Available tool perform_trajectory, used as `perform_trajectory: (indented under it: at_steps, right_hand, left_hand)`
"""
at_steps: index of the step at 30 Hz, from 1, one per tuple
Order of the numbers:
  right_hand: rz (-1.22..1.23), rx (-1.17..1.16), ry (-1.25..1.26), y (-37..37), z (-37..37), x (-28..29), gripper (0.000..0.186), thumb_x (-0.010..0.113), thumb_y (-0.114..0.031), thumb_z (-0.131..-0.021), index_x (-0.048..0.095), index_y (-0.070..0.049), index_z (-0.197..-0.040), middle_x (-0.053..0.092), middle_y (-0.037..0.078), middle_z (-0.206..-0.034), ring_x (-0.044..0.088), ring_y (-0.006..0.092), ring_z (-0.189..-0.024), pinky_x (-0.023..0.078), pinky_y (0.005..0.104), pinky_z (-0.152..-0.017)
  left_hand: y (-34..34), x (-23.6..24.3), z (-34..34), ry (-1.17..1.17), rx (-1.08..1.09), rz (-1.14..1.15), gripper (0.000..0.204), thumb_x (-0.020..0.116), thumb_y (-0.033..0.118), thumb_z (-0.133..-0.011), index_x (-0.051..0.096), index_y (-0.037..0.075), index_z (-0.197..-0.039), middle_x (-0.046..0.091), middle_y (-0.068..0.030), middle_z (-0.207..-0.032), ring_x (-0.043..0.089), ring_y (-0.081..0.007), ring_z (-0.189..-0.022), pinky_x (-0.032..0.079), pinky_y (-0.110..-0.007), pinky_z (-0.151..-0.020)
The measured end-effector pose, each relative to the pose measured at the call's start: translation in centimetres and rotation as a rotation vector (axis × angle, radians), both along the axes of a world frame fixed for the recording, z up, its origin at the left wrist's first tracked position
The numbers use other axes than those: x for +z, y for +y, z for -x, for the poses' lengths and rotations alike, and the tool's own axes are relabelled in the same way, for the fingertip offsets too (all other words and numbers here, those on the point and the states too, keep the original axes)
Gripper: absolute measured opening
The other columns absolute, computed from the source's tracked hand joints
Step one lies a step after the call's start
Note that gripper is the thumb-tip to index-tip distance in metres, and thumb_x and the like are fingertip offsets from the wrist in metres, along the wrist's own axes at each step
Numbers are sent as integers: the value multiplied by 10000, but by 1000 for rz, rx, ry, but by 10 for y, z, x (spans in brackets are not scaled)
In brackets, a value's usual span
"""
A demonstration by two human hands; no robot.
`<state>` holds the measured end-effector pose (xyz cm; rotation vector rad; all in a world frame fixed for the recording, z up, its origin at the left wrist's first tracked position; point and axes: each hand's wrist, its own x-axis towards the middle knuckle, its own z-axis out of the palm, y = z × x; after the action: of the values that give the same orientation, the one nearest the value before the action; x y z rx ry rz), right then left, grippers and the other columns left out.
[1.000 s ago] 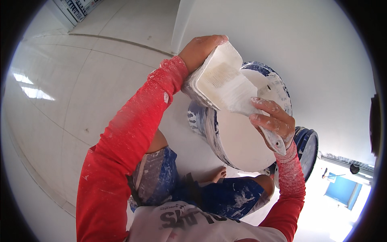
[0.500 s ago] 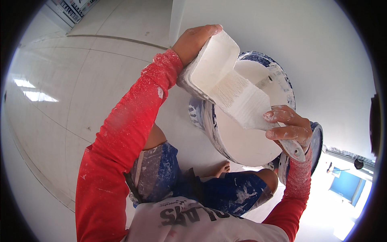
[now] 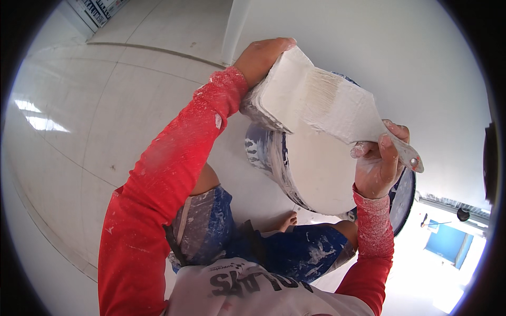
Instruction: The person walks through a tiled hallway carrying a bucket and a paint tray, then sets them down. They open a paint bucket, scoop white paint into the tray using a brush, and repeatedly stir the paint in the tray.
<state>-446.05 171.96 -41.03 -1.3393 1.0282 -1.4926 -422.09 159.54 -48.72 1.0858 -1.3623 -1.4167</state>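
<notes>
My left hand (image 3: 266,59) grips the far end of a paint-caked white tub (image 3: 274,87), tilted with its opening toward the right. A wide paintbrush (image 3: 350,113) is pinched in my right hand (image 3: 380,163), its handle sticking out past my fingers to the right. White paint coats the bristles, whose tips lie across the tub's mouth. Beneath both stands a large blue bucket (image 3: 271,160) with paint-smeared sides and thick white paint (image 3: 321,168) inside. The brush and tub hide the bucket's far part.
A pale wall (image 3: 400,47) rises close behind the bucket. At its right is a round dark-rimmed thing (image 3: 405,203), perhaps a lid or another bucket. My bent legs in blue shorts (image 3: 305,250) flank the near side. Light floor tiles (image 3: 74,116) stretch left.
The brush has moved up and to the right, and my right hand has turned so its palm side shows. My left hand and the tub have shifted slightly right.
</notes>
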Motion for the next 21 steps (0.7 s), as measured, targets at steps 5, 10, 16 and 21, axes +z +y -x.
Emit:
perform_trajectory:
  at_steps: [5, 10, 16, 21]
  right_hand:
    - [-42, -78, -62, 3, -36, -13, 222, 545, -75, -876, 502, -3, -1082, 561, 127, -990, 634, 212, -590, 554, 290, -539]
    - [101, -38, 98, 11, -43, -24, 231, 594, -131, -852, 537, -36, -1054, 595, 116, -925, 627, 202, -598, 553, 297, -568]
    - [337, -18, 523, 9, -21, -14, 223, 662, -86, -812, 536, -21, -983, 601, 143, -876, 614, 205, -727, 507, 315, -611]
    - [306, 23, 657, 15, -20, 7, 222, 686, -129, -777, 586, -37, -953, 610, 154, -944, 594, 201, -818, 467, 323, -729]
  left_hand:
    - [-1, 1, 0, -43, -19, 16, 275, 454, 202, -944, 571, 81, -1161, 648, -110, -1086, 627, -252, -944, 472, -318, -872]
    - [-2, 2, 0, -17, -2, -82, 260, 465, 188, -939, 567, 84, -1153, 655, -121, -1045, 628, -265, -942, 474, -319, -868]
    - [0, -3, 2, -45, 53, 6, 333, 449, 309, -939, 615, 86, -1123, 667, -137, -1040, 628, -272, -946, 465, -314, -847]
    - [0, -5, 4, -31, 119, 103, 389, 445, 373, -924, 636, 84, -1103, 670, -140, -1050, 629, -259, -934, 461, -310, -846]
